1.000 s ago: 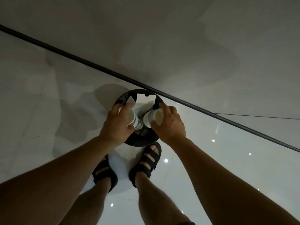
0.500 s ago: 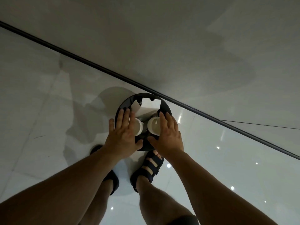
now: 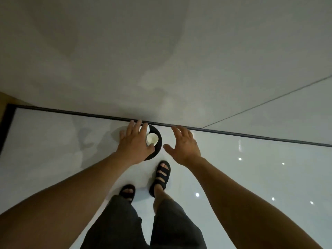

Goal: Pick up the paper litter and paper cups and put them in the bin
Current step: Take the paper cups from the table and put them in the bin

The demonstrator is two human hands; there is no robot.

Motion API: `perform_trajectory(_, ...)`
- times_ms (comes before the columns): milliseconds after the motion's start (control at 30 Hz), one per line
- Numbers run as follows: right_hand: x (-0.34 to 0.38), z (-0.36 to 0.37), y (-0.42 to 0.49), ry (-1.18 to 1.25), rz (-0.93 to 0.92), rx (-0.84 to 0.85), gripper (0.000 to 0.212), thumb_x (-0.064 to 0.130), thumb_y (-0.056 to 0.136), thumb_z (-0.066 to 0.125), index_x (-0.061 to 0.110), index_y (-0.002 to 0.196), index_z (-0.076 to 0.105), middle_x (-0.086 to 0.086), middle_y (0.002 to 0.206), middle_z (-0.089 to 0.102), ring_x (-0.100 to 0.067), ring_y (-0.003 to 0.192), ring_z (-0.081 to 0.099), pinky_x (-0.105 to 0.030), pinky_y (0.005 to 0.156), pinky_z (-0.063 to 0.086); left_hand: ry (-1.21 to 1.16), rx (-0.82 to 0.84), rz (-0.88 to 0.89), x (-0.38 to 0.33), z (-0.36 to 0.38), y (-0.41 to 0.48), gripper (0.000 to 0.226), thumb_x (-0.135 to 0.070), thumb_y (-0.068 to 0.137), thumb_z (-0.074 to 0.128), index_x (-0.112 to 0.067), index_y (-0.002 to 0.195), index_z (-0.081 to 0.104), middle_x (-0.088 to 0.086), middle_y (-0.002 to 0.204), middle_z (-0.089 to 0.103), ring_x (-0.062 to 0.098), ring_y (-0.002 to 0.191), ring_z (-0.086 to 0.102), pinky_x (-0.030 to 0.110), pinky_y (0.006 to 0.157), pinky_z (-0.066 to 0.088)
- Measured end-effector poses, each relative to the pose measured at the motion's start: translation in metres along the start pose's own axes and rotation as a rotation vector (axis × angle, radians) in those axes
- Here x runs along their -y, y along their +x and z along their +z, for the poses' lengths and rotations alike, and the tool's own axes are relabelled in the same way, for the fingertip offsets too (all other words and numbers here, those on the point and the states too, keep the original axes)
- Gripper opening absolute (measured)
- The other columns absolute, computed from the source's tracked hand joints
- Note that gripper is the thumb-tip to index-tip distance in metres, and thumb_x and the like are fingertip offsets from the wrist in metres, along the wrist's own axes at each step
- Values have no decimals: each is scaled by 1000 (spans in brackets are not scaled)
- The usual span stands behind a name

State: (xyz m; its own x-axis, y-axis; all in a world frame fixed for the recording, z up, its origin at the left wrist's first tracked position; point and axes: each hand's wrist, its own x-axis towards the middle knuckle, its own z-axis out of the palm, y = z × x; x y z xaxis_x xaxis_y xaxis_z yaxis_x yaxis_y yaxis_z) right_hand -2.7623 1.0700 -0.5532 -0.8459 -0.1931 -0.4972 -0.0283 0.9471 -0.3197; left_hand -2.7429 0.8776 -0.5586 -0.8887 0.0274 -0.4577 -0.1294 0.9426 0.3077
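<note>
The person stands over a black bin (image 3: 159, 143) on the glossy floor (image 3: 251, 177), right against the wall (image 3: 161, 51). The left hand (image 3: 133, 143) is spread flat above the bin's left side, fingers (image 3: 138, 126) straight, gripping nothing. One paper cup (image 3: 152, 139) lies inside the bin, with a white scrap of paper (image 3: 147, 129) beside it. The right hand (image 3: 185, 145) hovers just right of the bin, splayed and empty. Black sandals (image 3: 160, 177) are planted below.
</note>
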Motion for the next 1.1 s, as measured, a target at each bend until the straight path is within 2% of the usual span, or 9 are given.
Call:
perform_trajectory(167, -3, -44, -93, 54, 170, -166, 80, 61, 89, 52, 30, 154, 16, -2, 161, 16, -25, 148, 11, -46, 113, 28, 110, 28, 218, -55, -53, -42, 82, -57, 86, 47, -23, 151, 10, -1, 161, 0, 25, 147, -5, 53, 114, 10)
perform_trajectory(333, -26, -27, -218, 71, 388, -166, 83, 67, 88, 45, 32, 154, 9, -3, 163, 8, -26, 150, 2, -47, 116, 21, 284, 76, 422, -99, -62, -109, 82, -58, 86, 45, -24, 152, 9, -3, 161, -4, 24, 147, -8, 53, 114, 11)
perform_trajectory(500, -68, -7, -325, 188, 611, -197, 85, 68, 87, 44, 32, 155, 8, -4, 164, 5, -26, 150, -1, -47, 117, 19, 448, 203, 600, -163, -51, -159, 83, -60, 87, 41, -25, 153, 5, -2, 161, -8, 24, 147, -12, 54, 114, 4)
perform_trajectory(767, -169, 10, -485, 406, 884, -490, 84, 69, 87, 45, 32, 155, 11, -2, 163, 9, -23, 150, 0, -46, 115, 22, 617, 213, 1009, -345, 35, -263, 81, -63, 89, 37, -25, 153, 5, -2, 161, -8, 20, 147, -13, 50, 116, -3)
perform_trajectory(1100, -279, 76, -701, 602, 1295, -526, 84, 65, 88, 46, 28, 155, 11, -4, 163, 9, -25, 150, 1, -46, 116, 21, 710, 306, 1419, -532, 171, -418, 76, -61, 89, 38, -25, 152, 14, -3, 161, 0, 18, 147, -8, 49, 117, 1)
